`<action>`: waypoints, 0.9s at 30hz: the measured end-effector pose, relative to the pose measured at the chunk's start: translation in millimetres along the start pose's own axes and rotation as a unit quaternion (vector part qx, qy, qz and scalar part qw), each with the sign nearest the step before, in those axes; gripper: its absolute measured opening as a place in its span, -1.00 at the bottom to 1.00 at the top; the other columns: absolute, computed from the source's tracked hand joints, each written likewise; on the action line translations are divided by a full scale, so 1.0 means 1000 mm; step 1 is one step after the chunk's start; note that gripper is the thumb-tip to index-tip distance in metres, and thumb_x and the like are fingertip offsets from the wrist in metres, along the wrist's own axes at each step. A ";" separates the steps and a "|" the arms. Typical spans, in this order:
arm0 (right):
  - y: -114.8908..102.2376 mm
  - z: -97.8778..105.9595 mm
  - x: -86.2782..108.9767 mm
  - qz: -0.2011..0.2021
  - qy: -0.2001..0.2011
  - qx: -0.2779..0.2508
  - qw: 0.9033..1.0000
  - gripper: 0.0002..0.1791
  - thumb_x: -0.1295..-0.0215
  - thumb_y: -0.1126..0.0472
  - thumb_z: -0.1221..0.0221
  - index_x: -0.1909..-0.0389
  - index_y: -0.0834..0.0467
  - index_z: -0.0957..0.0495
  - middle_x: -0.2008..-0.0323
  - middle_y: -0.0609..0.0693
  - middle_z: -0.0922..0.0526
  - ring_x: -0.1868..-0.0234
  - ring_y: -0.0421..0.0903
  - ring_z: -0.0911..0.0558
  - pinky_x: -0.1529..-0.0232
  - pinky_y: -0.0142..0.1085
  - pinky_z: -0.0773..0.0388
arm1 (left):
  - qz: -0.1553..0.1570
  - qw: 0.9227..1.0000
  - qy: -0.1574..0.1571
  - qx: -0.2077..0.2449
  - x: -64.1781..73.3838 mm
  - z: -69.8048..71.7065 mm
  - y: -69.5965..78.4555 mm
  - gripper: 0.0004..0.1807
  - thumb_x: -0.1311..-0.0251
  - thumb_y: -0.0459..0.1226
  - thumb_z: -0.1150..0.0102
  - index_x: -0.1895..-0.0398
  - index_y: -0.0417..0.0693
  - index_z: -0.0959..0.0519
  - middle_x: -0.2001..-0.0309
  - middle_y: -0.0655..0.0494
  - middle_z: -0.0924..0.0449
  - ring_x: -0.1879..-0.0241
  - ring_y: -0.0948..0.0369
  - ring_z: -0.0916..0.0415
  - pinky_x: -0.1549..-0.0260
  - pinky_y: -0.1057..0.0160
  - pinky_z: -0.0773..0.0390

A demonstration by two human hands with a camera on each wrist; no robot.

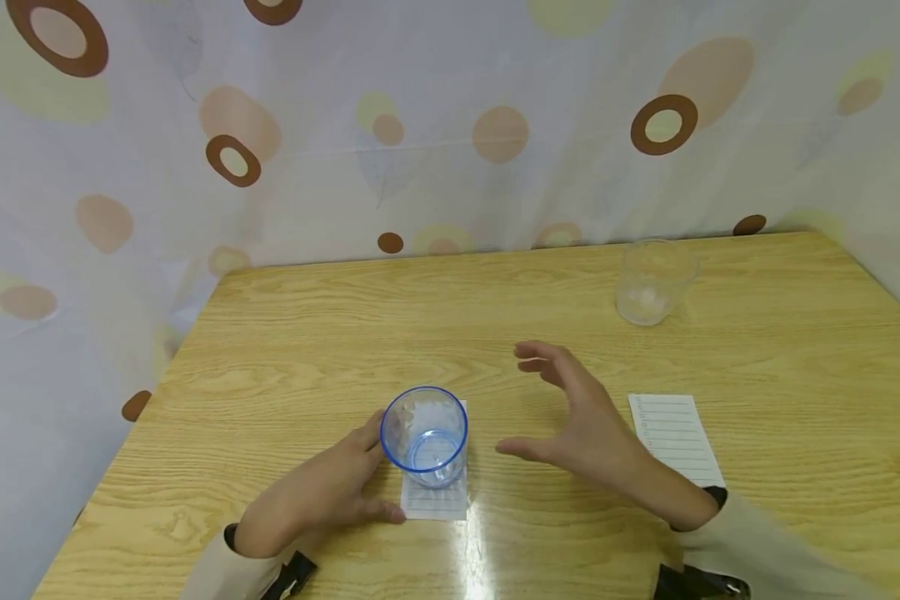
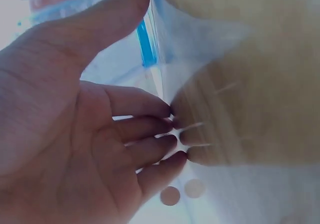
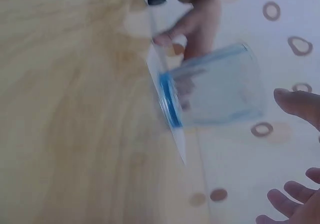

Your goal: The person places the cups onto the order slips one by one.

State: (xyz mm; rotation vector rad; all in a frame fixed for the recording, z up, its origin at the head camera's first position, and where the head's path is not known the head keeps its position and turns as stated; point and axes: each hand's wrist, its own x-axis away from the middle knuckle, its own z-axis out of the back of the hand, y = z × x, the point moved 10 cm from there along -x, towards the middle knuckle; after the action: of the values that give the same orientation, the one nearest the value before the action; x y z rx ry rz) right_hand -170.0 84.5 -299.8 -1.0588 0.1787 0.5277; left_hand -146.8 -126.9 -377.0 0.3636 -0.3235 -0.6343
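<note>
The blue-rimmed glass [image 1: 424, 437] hides part of the lined sheet [image 1: 437, 505] under it, whose print is too small to read; the right wrist view's edge cuts off the right hand [image 1: 581, 423].

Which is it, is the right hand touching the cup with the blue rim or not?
Apart. The head view shows a strip of wooden table between the right hand and the blue-rimmed cup.

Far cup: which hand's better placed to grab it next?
Right, I'd say: in the head view the right hand is nearer the far cup, spread and holding nothing. The left hand is farther off, beside the near cup.
</note>
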 end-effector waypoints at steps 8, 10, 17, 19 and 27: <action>0.023 0.068 0.011 -0.032 0.046 0.018 0.998 -0.10 0.05 0.38 -0.47 -0.34 0.17 -0.24 -0.25 -0.04 -0.37 -0.22 -0.18 -0.41 -0.20 -0.58 -0.28 | 0.026 0.997 -0.017 -0.077 0.033 -0.016 0.024 0.04 -0.09 0.21 -0.23 -0.33 -0.51 -0.23 -0.38 -0.40 -0.13 -0.35 -0.20 -0.17 -0.24 -0.09 -0.31; 0.027 0.081 0.014 -0.032 0.057 0.028 0.997 -0.12 0.04 0.42 -0.45 -0.34 0.21 -0.24 -0.23 -0.07 -0.37 -0.20 -0.28 -0.40 -0.17 -0.61 -0.28 | -0.007 0.996 -0.014 -0.093 0.037 -0.019 0.036 0.01 -0.13 0.24 -0.18 -0.32 -0.48 -0.27 -0.37 -0.37 -0.18 -0.32 -0.17 -0.24 -0.19 -0.04 -0.38; 0.045 0.116 0.021 -0.046 0.095 0.049 0.993 -0.14 0.06 0.48 -0.43 -0.31 0.23 -0.25 -0.22 -0.07 -0.35 -0.14 -0.37 -0.40 -0.13 -0.66 -0.28 | -0.209 0.961 0.042 -0.174 0.040 -0.018 0.102 -0.27 -0.34 0.14 0.01 -0.27 -0.31 -0.41 -0.27 -0.18 -0.39 -0.23 0.03 -0.42 -0.09 0.24 -0.51; 0.051 0.123 0.020 -0.055 0.105 0.057 0.991 -0.14 0.05 0.46 -0.43 -0.31 0.23 -0.25 -0.22 -0.05 -0.35 -0.13 -0.39 -0.39 -0.11 -0.68 -0.28 | -0.207 0.968 0.031 -0.141 0.033 -0.019 0.110 -0.28 -0.38 0.15 0.10 -0.30 -0.28 -0.39 -0.30 -0.14 -0.38 -0.26 0.07 -0.39 -0.12 0.26 -0.48; 0.077 0.149 0.020 -0.112 0.136 0.095 0.980 -0.16 0.00 0.36 -0.44 -0.31 0.24 -0.25 -0.19 -0.07 -0.34 -0.08 -0.40 -0.37 -0.07 -0.71 -0.27 | -0.143 0.989 0.035 -0.029 0.009 -0.021 0.120 -0.28 -0.42 0.14 0.15 -0.37 -0.24 -0.30 -0.37 -0.08 -0.30 -0.34 0.11 -0.28 -0.20 0.21 -0.42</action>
State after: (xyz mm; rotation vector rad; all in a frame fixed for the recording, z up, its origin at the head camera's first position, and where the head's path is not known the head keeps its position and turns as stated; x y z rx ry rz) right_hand -207.1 248.6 -294.6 -0.9461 0.3402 0.1574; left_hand -69.9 -38.1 -343.7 0.3788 -0.1862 -0.9083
